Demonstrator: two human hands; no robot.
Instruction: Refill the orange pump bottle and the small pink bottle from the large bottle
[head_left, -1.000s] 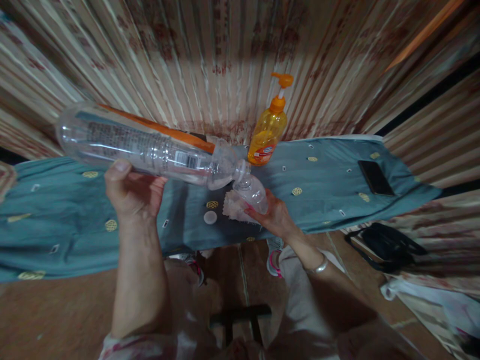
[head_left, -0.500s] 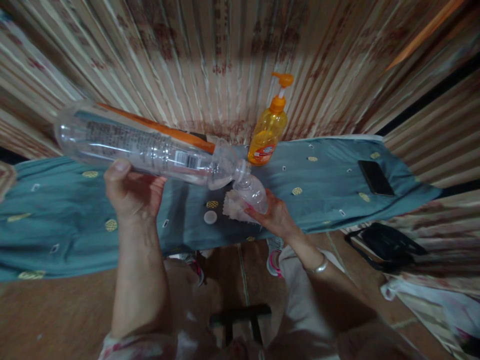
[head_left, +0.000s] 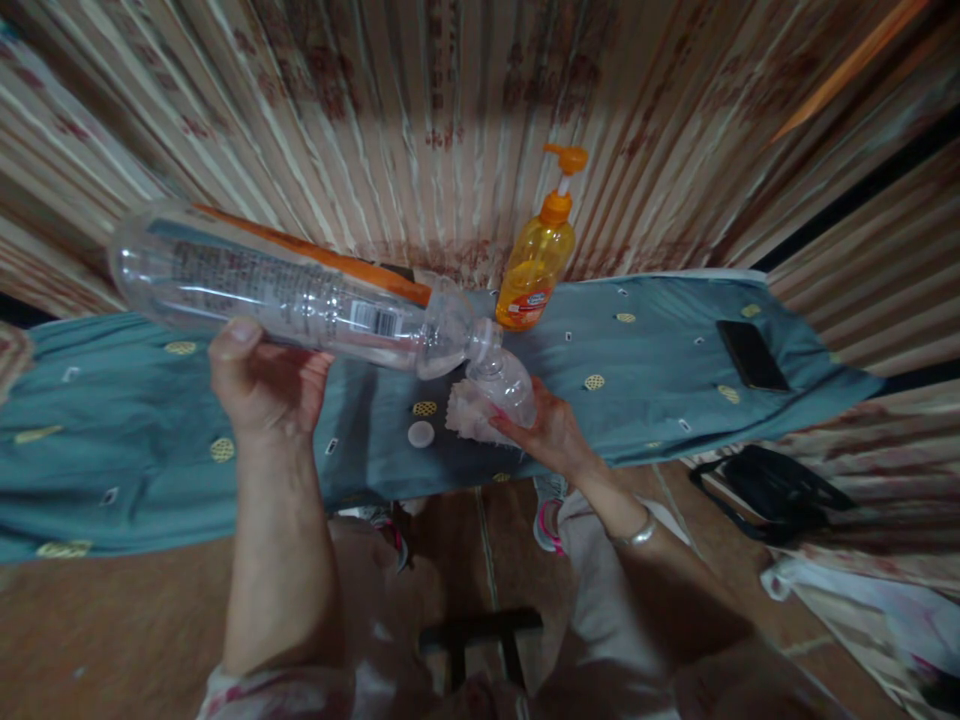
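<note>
My left hand (head_left: 266,385) grips a large clear plastic bottle (head_left: 300,300) with an orange-edged label, tilted with its neck down to the right. Its mouth meets the mouth of a small clear bottle (head_left: 506,385), which my right hand (head_left: 551,430) holds tilted to the left. Whether liquid passes between them I cannot tell. Under the small bottle lies a pale cloth (head_left: 465,415). A white round cap (head_left: 421,434) rests on the tablecloth to its left. Behind stands an orange pump bottle (head_left: 534,270) of yellow liquid.
A green tablecloth with pineapple prints (head_left: 645,360) covers the narrow table. On its right part lies a black phone (head_left: 751,355). A pleated curtain (head_left: 420,130) hangs right behind. On the floor at the right is a black bag (head_left: 772,490).
</note>
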